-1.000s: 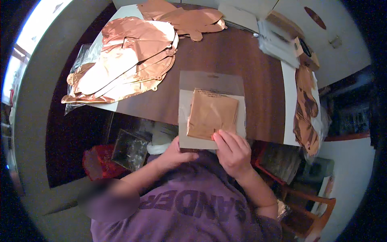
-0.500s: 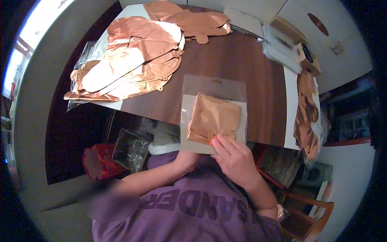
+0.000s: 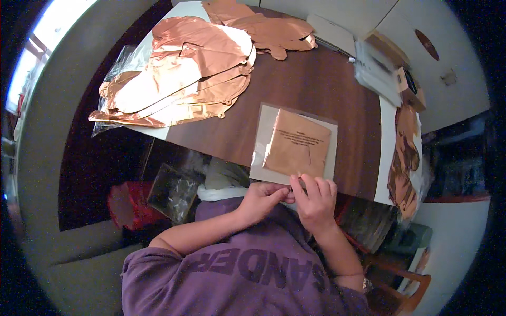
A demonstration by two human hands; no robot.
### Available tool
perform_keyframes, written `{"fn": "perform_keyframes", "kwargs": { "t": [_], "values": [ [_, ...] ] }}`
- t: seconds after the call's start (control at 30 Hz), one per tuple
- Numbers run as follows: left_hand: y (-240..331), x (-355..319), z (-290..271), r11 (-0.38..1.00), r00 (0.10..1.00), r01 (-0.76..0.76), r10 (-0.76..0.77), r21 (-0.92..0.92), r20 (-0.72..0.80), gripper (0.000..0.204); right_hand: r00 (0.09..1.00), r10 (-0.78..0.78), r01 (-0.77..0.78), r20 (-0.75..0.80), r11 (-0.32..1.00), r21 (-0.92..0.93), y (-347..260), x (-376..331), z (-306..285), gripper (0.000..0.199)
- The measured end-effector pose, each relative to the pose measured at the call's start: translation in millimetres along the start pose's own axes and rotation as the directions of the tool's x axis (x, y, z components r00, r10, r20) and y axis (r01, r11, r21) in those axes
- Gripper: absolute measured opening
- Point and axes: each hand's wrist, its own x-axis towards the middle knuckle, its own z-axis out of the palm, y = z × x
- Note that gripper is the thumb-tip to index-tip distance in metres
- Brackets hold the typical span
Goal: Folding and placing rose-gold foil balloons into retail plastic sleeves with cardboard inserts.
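A clear plastic bag (image 3: pixel 258 157) lies near the front edge of the brown tabletop. Inside it, a folded copper-coloured foil balloon (image 3: pixel 298 142) with dark print rests against a pale card (image 3: pixel 275 113). My left hand (image 3: pixel 264 201) is at the bag's near edge, its thumb and forefinger pinched together; what they hold is too small to make out. Close beside it, my right hand (image 3: pixel 316 203) has its fingers curled over the near edge of the bag, in a pinch. The two hands' fingertips nearly meet.
Flat copper foil balloons (image 3: pixel 184 68) are piled at the left of the table (image 3: pixel 348 105), with more foil pieces (image 3: pixel 274 31) behind. Clear plastic packets (image 3: pixel 377 73) and a small box (image 3: pixel 411 87) stand at the back right. Another foil piece (image 3: pixel 405 158) hangs over the right edge.
The bag has moved from just in front of me a little farther out and now lies lower, nearer the tabletop. My left hand has come out from behind it to its near edge.
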Motion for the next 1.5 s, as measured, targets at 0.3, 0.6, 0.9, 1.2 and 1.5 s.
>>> {"fn": "perform_keyframes", "kwargs": {
  "t": [0.3,0.6,0.9,1.2,1.5],
  "values": [
    [-9,2,-11,0.993,0.994,0.06,-0.05,-0.105,0.099,0.029,0.998,-0.041,0.041,-0.046,0.999,0.007,9,-3,3,0.028],
    [-4,-25,-57,0.999,0.996,-0.037,0.039,0.034,-0.084,0.035,0.991,0.062,-0.065,-0.116,0.998,-0.019,21,-23,3,0.025],
    [-6,-12,-53,0.993,0.973,-0.102,0.112,0.056,-0.201,0.025,0.992,0.101,-0.105,-0.075,0.993,-0.058,22,-23,4,0.025],
    [4,-15,-44,0.92,0.928,-0.266,0.326,0.289,-0.181,0.019,0.972,0.107,-0.111,-0.207,0.994,-0.01,8,0,3,0.023],
    [10,-16,-39,0.849,0.878,-0.349,0.444,0.397,-0.177,0.02,0.984,-0.124,0.15,-0.126,0.964,0.218,-13,44,7,0.023]
  ]
}}
